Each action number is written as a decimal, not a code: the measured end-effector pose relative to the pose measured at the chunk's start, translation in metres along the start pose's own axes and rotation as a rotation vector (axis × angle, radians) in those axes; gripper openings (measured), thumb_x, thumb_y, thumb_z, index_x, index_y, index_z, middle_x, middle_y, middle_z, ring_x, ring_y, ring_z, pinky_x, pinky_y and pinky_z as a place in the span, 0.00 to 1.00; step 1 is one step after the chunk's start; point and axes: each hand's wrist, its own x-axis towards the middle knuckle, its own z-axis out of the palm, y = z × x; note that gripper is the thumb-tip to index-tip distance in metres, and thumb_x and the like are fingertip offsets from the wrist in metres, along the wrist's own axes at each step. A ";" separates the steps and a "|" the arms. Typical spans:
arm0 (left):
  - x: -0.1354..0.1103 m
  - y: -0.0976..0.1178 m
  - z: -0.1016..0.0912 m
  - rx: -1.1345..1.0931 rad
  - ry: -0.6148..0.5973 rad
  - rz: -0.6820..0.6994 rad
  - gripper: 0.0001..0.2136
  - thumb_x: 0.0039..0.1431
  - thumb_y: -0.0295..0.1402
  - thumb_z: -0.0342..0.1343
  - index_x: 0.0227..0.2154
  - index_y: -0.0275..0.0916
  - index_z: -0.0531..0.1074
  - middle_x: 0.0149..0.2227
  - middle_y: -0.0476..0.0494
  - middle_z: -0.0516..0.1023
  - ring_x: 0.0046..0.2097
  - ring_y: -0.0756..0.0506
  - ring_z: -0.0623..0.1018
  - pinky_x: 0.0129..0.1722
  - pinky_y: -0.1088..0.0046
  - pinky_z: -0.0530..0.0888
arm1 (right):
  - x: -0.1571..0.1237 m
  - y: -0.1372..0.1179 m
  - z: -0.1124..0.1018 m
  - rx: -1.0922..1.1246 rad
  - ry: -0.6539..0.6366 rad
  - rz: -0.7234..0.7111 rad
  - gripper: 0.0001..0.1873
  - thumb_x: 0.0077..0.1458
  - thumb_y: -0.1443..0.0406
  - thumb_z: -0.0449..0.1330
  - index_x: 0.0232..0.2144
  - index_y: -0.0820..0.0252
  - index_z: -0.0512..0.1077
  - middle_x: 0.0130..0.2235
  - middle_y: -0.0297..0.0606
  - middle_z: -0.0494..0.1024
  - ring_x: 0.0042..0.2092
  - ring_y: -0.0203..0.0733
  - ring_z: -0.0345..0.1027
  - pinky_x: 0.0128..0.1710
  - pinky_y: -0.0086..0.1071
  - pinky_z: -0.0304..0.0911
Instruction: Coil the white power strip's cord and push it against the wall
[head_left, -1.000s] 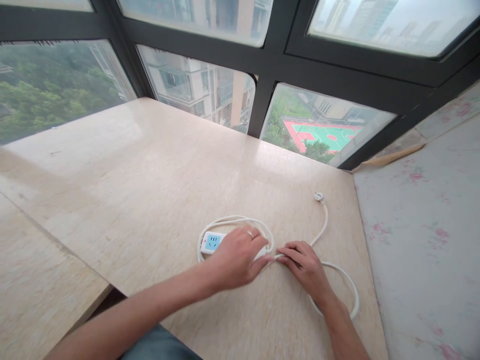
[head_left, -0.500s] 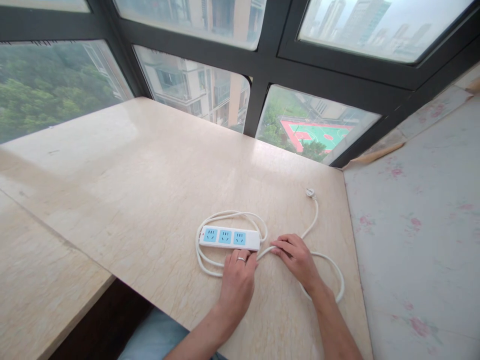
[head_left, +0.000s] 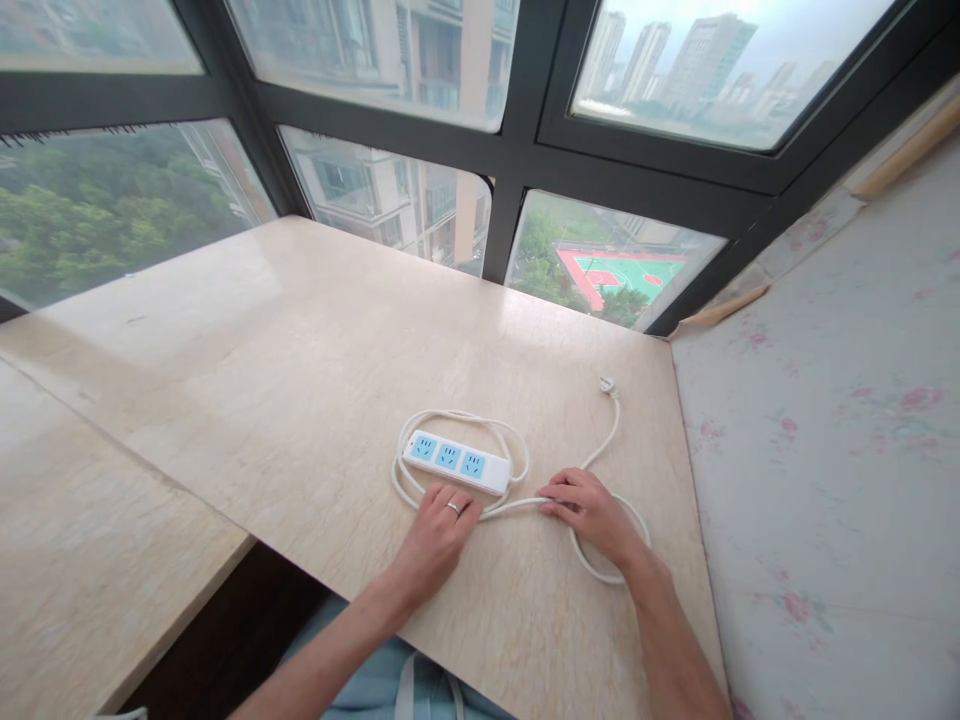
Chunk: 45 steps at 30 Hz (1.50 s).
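A white power strip (head_left: 456, 462) with three blue sockets lies on the beige stone tabletop (head_left: 300, 340). Its white cord (head_left: 600, 450) loops around it and runs off to a plug (head_left: 607, 385) lying near the window. My left hand (head_left: 439, 530), a ring on one finger, rests just in front of the strip with its fingers bent over the cord loop. My right hand (head_left: 592, 510) is pinched on the cord to the right of the strip, where the cord curls into a loop.
Dark-framed windows (head_left: 517, 150) run along the far edge of the table. A wall with pale floral paper (head_left: 825, 420) stands on the right. A second, lower beige surface (head_left: 90, 560) lies at the left, with a dark gap in between.
My left hand came off the top of the power strip and drew back to the cord in front of it. The cord loop at the right has become smaller. The view shifted.
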 end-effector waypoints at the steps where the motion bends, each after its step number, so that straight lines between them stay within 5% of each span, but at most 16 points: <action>1: -0.003 -0.007 -0.005 0.002 -0.019 0.025 0.13 0.62 0.20 0.45 0.39 0.38 0.73 0.37 0.40 0.75 0.39 0.43 0.72 0.44 0.61 0.67 | -0.001 -0.001 -0.001 0.004 -0.023 0.005 0.08 0.59 0.61 0.61 0.38 0.53 0.79 0.35 0.38 0.78 0.38 0.42 0.72 0.39 0.36 0.67; 7: -0.024 -0.049 -0.035 0.022 -0.093 0.136 0.13 0.64 0.20 0.44 0.39 0.40 0.73 0.38 0.45 0.78 0.42 0.47 0.74 0.53 0.62 0.59 | -0.013 -0.011 0.002 0.042 -0.055 0.004 0.08 0.59 0.66 0.59 0.39 0.55 0.78 0.38 0.40 0.77 0.41 0.43 0.72 0.41 0.37 0.68; 13: -0.040 -0.090 -0.062 0.038 -0.112 0.229 0.14 0.65 0.20 0.45 0.41 0.42 0.73 0.40 0.46 0.80 0.45 0.48 0.75 0.53 0.65 0.59 | -0.028 -0.018 0.006 -0.090 0.025 -0.054 0.13 0.56 0.69 0.59 0.42 0.52 0.76 0.44 0.41 0.77 0.48 0.48 0.71 0.56 0.55 0.60; 17: -0.048 -0.118 -0.077 0.057 -0.126 0.232 0.16 0.63 0.20 0.46 0.41 0.44 0.75 0.42 0.46 0.81 0.47 0.47 0.75 0.53 0.66 0.61 | -0.042 -0.020 0.006 -0.147 -0.005 -0.054 0.19 0.53 0.68 0.62 0.49 0.51 0.74 0.51 0.43 0.75 0.54 0.51 0.69 0.58 0.57 0.58; 29: -0.063 -0.170 -0.100 0.114 -0.081 0.234 0.17 0.63 0.20 0.44 0.38 0.44 0.77 0.42 0.44 0.80 0.45 0.47 0.76 0.46 0.69 0.67 | -0.072 -0.026 -0.014 -0.149 -0.366 0.085 0.49 0.36 0.52 0.73 0.61 0.45 0.62 0.65 0.49 0.61 0.67 0.63 0.49 0.62 0.64 0.46; 32: -0.068 -0.180 -0.107 0.107 -0.107 0.179 0.19 0.63 0.19 0.43 0.38 0.44 0.78 0.43 0.43 0.80 0.45 0.46 0.76 0.46 0.69 0.69 | -0.070 -0.023 -0.014 -0.167 -0.337 0.118 0.43 0.40 0.55 0.72 0.59 0.43 0.65 0.64 0.46 0.64 0.66 0.62 0.52 0.61 0.65 0.47; 38: -0.082 -0.180 -0.107 0.059 -0.082 0.064 0.20 0.59 0.18 0.44 0.42 0.44 0.78 0.47 0.42 0.79 0.50 0.45 0.76 0.49 0.67 0.73 | -0.054 -0.002 -0.018 -0.197 -0.103 0.116 0.05 0.51 0.62 0.64 0.32 0.49 0.79 0.46 0.41 0.79 0.50 0.55 0.71 0.52 0.56 0.63; 45: -0.090 -0.153 -0.098 -0.007 -0.066 -0.198 0.16 0.61 0.30 0.46 0.44 0.42 0.78 0.53 0.39 0.76 0.55 0.41 0.74 0.55 0.61 0.72 | -0.057 0.043 -0.036 -0.159 0.005 0.320 0.14 0.54 0.63 0.52 0.32 0.55 0.78 0.42 0.43 0.79 0.47 0.49 0.72 0.52 0.44 0.65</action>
